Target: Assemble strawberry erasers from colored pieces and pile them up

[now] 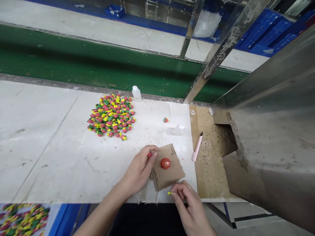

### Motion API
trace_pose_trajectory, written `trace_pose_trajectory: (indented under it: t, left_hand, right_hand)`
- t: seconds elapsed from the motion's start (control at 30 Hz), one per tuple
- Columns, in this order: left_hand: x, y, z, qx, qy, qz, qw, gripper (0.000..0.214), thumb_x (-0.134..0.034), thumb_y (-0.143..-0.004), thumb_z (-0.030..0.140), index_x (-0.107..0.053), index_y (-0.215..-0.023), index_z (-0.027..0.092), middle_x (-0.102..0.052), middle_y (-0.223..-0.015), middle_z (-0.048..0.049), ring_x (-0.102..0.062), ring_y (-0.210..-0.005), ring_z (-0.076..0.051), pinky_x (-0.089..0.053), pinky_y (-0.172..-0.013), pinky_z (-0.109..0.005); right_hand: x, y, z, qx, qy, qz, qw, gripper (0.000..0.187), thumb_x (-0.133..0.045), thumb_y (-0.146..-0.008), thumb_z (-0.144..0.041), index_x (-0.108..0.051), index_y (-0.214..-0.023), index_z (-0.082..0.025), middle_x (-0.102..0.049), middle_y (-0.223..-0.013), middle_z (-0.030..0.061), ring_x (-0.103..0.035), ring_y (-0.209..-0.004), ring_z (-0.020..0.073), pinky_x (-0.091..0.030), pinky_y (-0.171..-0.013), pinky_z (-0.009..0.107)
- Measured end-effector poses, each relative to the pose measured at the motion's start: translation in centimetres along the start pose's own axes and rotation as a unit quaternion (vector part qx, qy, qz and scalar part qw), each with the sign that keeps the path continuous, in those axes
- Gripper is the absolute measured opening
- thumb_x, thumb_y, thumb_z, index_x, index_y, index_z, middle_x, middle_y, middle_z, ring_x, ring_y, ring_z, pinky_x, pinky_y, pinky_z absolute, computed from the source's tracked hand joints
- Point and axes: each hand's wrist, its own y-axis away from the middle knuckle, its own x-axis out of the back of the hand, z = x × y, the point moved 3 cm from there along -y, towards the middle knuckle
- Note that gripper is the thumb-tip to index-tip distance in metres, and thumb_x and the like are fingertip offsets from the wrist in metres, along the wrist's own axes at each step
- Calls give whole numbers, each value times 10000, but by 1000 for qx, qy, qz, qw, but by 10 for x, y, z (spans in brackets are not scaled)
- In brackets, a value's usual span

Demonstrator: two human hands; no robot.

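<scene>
My left hand (139,168) is closed in a pinch on a small red berry-shaped piece (149,155), mostly covered by the fingers. It is beside the left edge of a square of brown cardboard (172,175). On that cardboard sits a round, shiny red blob (165,163). Below the cardboard's lower right corner, my right hand (188,205) pinches a small piece with a yellow tip (169,193); the rest of it is hidden. A heap of red, yellow and green berry pieces (112,114) lies farther back to the left. One loose berry (166,120) stands apart.
A white bottle (136,93) stands behind the heap. A clear, see-through item (179,129) and a pink pen (197,148) lie right of centre. Metal panels (265,124) border the right side. More pieces fill a blue-edged tray (62,219) at lower left.
</scene>
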Motion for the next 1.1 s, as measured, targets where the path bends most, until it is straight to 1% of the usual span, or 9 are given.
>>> trace_pose_trajectory:
  t: [0.2, 0.33, 0.4, 0.5, 0.6, 0.77, 0.9, 1.0, 1.1]
  left_hand:
    - [13, 60, -22, 100, 121, 17, 987, 211, -542, -1045, 310, -624, -1224, 235, -722, -1063, -53, -681, -1044, -234, -535, -925, -350]
    - [7, 88, -27, 128, 208, -12, 970, 291, -658, -977, 320, -627, -1254, 238, -707, -1071, -70, -687, -1104, -256, -532, -934, -347]
    - [2, 95, -27, 144, 222, -25, 964, 322, -639, -992, 366, -619, -1288, 239, -714, -1135, -96, -676, -1163, -275, -529, -967, -367]
    - [-2, 99, -26, 173, 203, -52, 962, 379, -535, -1048, 432, -572, -1384, 260, -729, -1227, -116, -659, -1254, -274, -501, -1064, -394]
    - [0, 97, -27, 148, 158, -49, 975, 357, -517, -1057, 414, -566, -1387, 287, -771, -1152, -79, -721, -1163, -235, -533, -1041, -359]
    - [13, 93, -38, 87, 60, 15, 994, 102, -779, -873, 309, -776, -969, 277, -866, -988, -42, -823, -933, -237, -640, -836, -276]
    - [23, 85, -34, 43, 1, 33, 999, 106, -850, -783, 283, -874, -885, 296, -883, -1023, -57, -840, -942, -271, -662, -842, -277]
    - [26, 79, -26, 55, 39, 28, 997, 244, -852, -767, 255, -884, -1003, 309, -885, -887, -41, -842, -769, -234, -666, -708, -228]
    - [22, 74, -19, 68, 112, -13, 991, 195, -872, -733, 205, -899, -898, 306, -859, -727, -25, -800, -606, -187, -621, -578, -169]
  right_hand:
    - [19, -14, 0, 7, 22, 35, 999, 289, -503, -1098, -389, -640, -905, -225, -542, -779, 11, -575, -722, 176, -467, -685, 274]
    - [29, -30, 4, 18, 55, 47, 997, 280, -514, -1095, -400, -643, -929, -215, -593, -793, 22, -597, -725, 177, -489, -706, 281]
    - [32, -39, 6, 22, 62, 45, 997, 269, -514, -1095, -389, -636, -936, -210, -596, -764, 9, -576, -662, 162, -487, -657, 268]
    - [38, -46, 7, 41, 85, 52, 994, 234, -495, -1099, -343, -622, -951, -212, -584, -720, -16, -583, -625, 151, -496, -611, 245]
    - [44, -44, 4, 79, 128, 90, 984, 178, -498, -1092, -278, -615, -972, -218, -607, -782, -9, -612, -678, 148, -507, -640, 235]
    - [36, -31, -1, 161, 218, 115, 956, 156, -487, -1108, -253, -617, -1028, -220, -614, -834, -3, -609, -659, 137, -492, -609, 227]
    - [23, -32, -3, 201, 300, 92, 928, 205, -438, -1139, -238, -623, -1059, -199, -661, -873, 21, -678, -734, 151, -500, -673, 244]
    - [16, -38, -5, 214, 353, 88, 906, 231, -423, -1144, -233, -628, -1046, -190, -660, -841, 27, -650, -681, 168, -447, -624, 276]
    - [10, -43, -7, 225, 385, 83, 891, 266, -401, -1149, -237, -622, -1007, -193, -651, -807, 23, -616, -633, 170, -408, -593, 292]
